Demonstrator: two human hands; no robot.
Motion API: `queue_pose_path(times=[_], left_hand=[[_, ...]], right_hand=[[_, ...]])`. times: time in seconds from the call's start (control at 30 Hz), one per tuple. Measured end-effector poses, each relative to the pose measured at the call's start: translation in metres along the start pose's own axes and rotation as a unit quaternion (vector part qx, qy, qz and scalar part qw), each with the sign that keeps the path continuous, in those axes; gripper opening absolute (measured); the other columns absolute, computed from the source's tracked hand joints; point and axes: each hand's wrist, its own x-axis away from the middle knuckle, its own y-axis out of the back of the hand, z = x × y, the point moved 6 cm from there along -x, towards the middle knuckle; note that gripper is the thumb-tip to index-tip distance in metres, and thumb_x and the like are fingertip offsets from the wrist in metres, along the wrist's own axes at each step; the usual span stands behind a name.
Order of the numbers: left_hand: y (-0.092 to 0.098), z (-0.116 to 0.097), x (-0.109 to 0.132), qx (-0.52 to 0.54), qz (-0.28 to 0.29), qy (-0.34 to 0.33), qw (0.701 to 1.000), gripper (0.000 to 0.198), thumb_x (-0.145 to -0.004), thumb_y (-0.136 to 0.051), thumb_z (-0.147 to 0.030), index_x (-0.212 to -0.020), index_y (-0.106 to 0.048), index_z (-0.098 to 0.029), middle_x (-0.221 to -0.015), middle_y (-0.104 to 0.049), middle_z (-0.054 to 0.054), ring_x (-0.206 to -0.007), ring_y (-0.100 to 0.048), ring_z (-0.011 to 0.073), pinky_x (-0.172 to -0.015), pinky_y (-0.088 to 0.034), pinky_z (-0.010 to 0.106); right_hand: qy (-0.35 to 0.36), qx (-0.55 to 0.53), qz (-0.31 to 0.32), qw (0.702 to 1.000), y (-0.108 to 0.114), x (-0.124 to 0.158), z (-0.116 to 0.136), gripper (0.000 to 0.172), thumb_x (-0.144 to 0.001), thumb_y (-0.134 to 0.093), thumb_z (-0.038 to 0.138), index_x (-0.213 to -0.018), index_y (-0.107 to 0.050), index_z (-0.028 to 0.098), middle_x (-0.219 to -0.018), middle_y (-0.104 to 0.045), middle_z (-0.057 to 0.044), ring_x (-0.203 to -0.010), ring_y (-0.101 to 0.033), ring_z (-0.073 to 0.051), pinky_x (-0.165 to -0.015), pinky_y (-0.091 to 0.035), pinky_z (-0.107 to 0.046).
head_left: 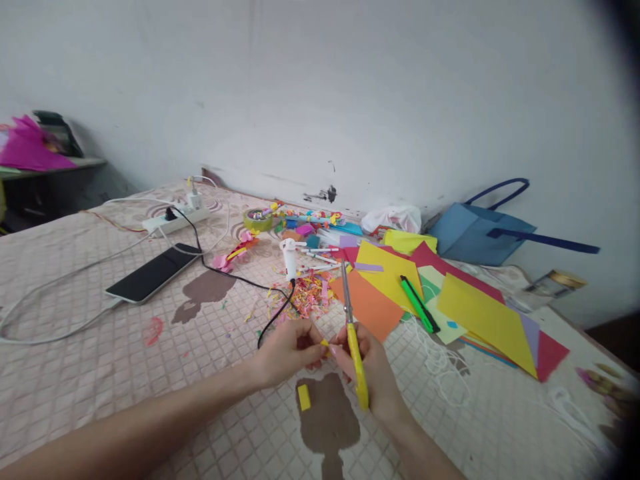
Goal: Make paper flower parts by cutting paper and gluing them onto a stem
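My left hand (286,352) is closed, with thumb and fingertips pinching a small piece of yellow paper (325,344). Scissors with yellow handles (355,353) are held in my right hand (379,377), their blades pointing away from me. The right thumb and fingertips also meet at the yellow piece, opposite the left ones. Below the hands, a small yellow paper strip (304,397) lies on a brown patch of the patterned cloth. Just beyond the hands is a heap of cut paper bits (310,297), beside a white glue gun (289,259) with a black cord.
Sheets of coloured paper (485,320) spread to the right, with a green cutter (419,303) and white string (443,360). A blue bag (480,233) stands behind. Leftward lie a phone (155,273), cables and a power strip (175,221); green tape (257,220) sits farther back.
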Motion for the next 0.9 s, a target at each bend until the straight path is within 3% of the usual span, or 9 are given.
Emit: queue_pose_path(times=[0.3,0.6,0.77,0.9], left_hand=[[0.004,0.004,-0.002,0.025,-0.020,0.006,0.999,0.032,-0.069,-0.066,-0.042,-0.068,-0.050,-0.014,-0.056,-0.059,0.000,-0.051,-0.055,0.0098,-0.052,-0.043,0.022],[0.015,-0.004,-0.006,0.054,-0.045,-0.012,0.997,0.037,-0.066,-0.068,-0.046,-0.067,-0.050,-0.014,-0.054,-0.058,-0.001,-0.049,-0.053,0.0095,-0.051,-0.042,0.022],[0.025,-0.011,-0.006,0.031,-0.072,-0.018,0.997,0.037,-0.067,-0.067,-0.047,-0.069,-0.050,-0.014,-0.058,-0.061,0.001,-0.051,-0.055,0.0103,-0.052,-0.043,0.023],[0.023,-0.013,-0.005,0.033,-0.057,-0.012,0.998,0.036,-0.068,-0.067,-0.046,-0.070,-0.051,-0.013,-0.061,-0.063,0.002,-0.052,-0.055,0.0098,-0.053,-0.043,0.022]], right_hand=[[0.010,0.028,-0.033,0.999,0.003,-0.002,0.001,0.018,-0.068,-0.063,0.031,-0.070,-0.049,0.020,-0.060,-0.052,0.004,-0.040,-0.042,-0.008,-0.037,-0.035,-0.022],[0.010,-0.056,-0.016,0.998,0.011,-0.005,-0.005,0.029,-0.073,-0.065,0.043,-0.075,-0.047,0.020,-0.057,-0.047,0.007,-0.036,-0.040,-0.006,-0.034,-0.035,-0.019],[0.037,-0.082,-0.040,0.995,0.020,-0.008,0.000,0.032,-0.077,-0.060,0.049,-0.076,-0.045,0.020,-0.055,-0.048,0.007,-0.036,-0.039,-0.006,-0.034,-0.035,-0.019],[0.027,-0.086,-0.034,0.995,0.020,-0.009,0.001,0.034,-0.075,-0.061,0.049,-0.076,-0.044,0.021,-0.054,-0.047,0.007,-0.036,-0.038,-0.006,-0.035,-0.035,-0.019]])
